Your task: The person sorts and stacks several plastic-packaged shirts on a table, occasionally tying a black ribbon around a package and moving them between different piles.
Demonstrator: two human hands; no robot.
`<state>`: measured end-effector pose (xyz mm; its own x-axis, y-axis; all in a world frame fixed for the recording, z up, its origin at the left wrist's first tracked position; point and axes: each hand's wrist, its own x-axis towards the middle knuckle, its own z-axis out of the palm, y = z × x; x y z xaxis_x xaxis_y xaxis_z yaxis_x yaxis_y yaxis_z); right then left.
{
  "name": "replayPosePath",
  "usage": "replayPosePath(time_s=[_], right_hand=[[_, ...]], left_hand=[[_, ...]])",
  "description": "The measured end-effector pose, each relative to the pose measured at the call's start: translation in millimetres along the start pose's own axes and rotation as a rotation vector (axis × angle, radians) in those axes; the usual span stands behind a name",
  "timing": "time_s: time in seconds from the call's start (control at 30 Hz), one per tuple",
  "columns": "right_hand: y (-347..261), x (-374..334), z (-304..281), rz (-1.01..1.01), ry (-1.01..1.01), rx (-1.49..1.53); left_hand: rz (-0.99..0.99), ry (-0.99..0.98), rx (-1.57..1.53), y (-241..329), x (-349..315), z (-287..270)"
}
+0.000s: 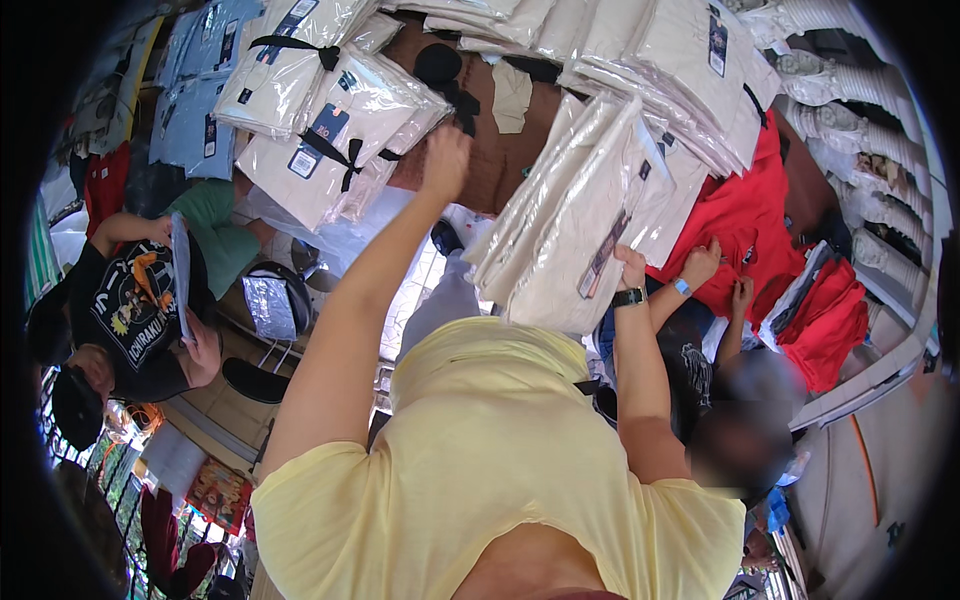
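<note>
A stack of folded beige garments in clear plastic bags (570, 220) leans tilted at the table's near edge, in front of my body. My right hand (630, 266) grips the right edge of that stack, near a printed tag. My left hand (447, 163) is reaching over the table beside a tied bundle of bagged beige garments (270, 160). Motion smears its fingers, so I cannot tell what they hold. Just beyond it lie black ribbon strips (463, 108) and a round black roll (437, 64).
More bagged beige garments (680, 70) are piled at the back right. Light blue bagged garments (185, 130) lie far left. A person in a black shirt (130, 290) sits at left; at right, another person handles red garments (740, 215). A black chair (280, 290) stands at left.
</note>
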<state>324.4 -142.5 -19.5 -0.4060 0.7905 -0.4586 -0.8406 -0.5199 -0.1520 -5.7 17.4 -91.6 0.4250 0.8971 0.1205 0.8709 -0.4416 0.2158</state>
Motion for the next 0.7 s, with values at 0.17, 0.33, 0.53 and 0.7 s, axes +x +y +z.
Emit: replayPosePath(time_s=[0.17,0.33,0.53,0.7], right_hand=[[7,67,36,0.125,0.019,-0.043],[38,143,17,0.113,0.173,-0.118],[77,193,-3,0.085,0.325,-0.063],[73,193,4,0.169,0.452,-0.357]], left_hand=[[-0.205,-0.314,-0.788,88,-137,109],[-0.101,-0.566,-0.792,170,-128,11],[0.049,-0.47,-0.994,177,-116,-20],[0.135,-0.572,-1.125,141,-75,-46]])
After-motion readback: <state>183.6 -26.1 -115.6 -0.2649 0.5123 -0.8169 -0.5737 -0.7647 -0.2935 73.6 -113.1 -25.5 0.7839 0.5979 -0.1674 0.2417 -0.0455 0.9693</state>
